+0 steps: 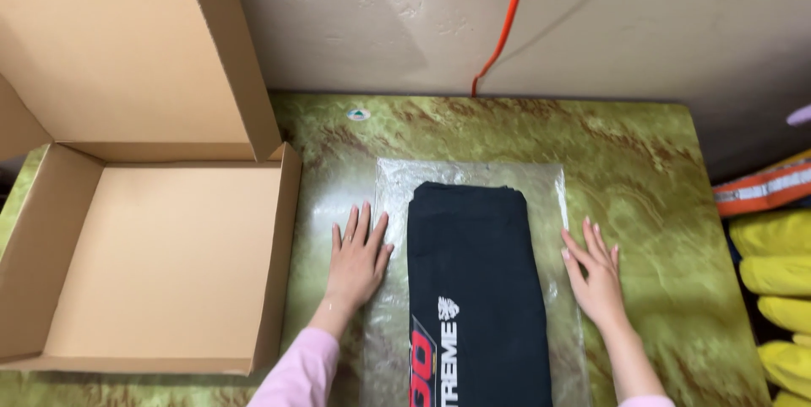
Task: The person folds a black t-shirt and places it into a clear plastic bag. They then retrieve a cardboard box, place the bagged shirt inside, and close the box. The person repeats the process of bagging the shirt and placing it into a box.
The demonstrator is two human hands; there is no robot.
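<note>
Head view: a folded black garment point(475, 289) with a printed design lay inside a clear plastic bag point(473, 172) on the green marbled worktop point(642, 170). The bag sat at mid-worktop, long side running away from the person.

Left hand point(356, 256) lay flat, palm down, grip spread, fingers slightly apart, on the bag's left edge just beside the garment. It pinched nothing. A pink sleeve point(300, 371) covered that forearm.

Right hand point(596, 276) lay flat as well, grip spread, fingers resting at the bag's right edge, near the garment but not touching it.

An open cardboard box point(169, 255), lid raised, stood on the left of the worktop, just beside the left hand. An orange cable point(507, 22) ran down the wall behind. Yellow items point(781, 289) were stacked off the right edge.
</note>
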